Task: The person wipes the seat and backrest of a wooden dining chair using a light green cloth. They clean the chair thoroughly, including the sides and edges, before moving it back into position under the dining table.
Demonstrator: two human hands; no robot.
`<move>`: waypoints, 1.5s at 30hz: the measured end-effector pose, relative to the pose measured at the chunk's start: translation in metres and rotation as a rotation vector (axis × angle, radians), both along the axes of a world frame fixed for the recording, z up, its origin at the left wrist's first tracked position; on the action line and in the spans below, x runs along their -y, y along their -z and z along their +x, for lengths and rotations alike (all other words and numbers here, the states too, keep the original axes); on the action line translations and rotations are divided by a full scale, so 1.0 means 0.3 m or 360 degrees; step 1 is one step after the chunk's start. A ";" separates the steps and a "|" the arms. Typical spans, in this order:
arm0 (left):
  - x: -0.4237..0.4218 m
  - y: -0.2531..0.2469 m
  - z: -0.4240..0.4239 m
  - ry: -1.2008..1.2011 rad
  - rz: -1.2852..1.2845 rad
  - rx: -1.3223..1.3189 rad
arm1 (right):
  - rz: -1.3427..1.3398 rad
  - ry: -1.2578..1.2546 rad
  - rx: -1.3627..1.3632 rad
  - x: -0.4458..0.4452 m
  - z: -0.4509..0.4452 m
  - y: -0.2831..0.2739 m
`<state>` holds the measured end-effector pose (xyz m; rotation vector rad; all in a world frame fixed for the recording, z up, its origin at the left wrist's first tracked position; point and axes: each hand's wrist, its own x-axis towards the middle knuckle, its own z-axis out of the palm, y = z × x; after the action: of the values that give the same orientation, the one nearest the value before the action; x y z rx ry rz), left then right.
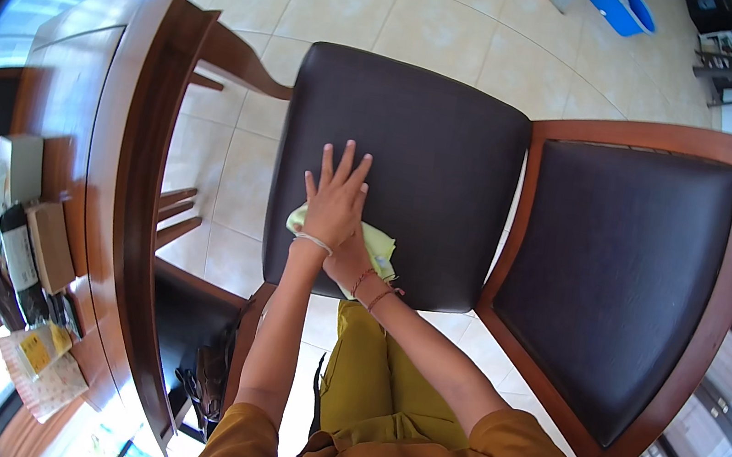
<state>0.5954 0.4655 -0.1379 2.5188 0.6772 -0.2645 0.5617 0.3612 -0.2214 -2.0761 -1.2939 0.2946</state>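
A wooden chair with a dark padded seat (417, 152) and a matching padded backrest (617, 268) stands before me, its back to the right. On the near left part of the seat lies a light green cloth (378, 244). My left hand (334, 207), fingers spread and pointing away from me, lies across the top of my right hand (347, 254). The right hand is mostly hidden under it and rests on the cloth; how its fingers lie cannot be told. Both wrists wear thin bands.
Left of the seat runs a wooden table (127, 197) bearing a tissue box (20, 166), a brown box (50, 246) and a plant. A second chair (188, 316) holding a dark bag (211, 374) is at the lower left. A blue plastic tub (620, 9) sits on the tiled floor.
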 end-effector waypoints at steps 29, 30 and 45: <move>-0.022 0.073 0.088 0.0064 -0.0526 -0.0410 | -0.0752 0.0961 0.0308 0.428 0.120 -0.051; -0.025 0.071 0.095 0.0070 -0.0533 -0.0419 | -0.0686 0.0773 0.0223 0.388 0.053 -0.055; -0.096 -0.122 -0.019 -0.0150 0.0134 -0.0162 | -0.0432 0.0810 0.0484 0.065 0.477 -0.043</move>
<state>0.5896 0.4944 -0.1014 2.5579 0.8615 -0.3390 0.7049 0.3416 -0.2086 -2.6750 -0.8702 -0.0824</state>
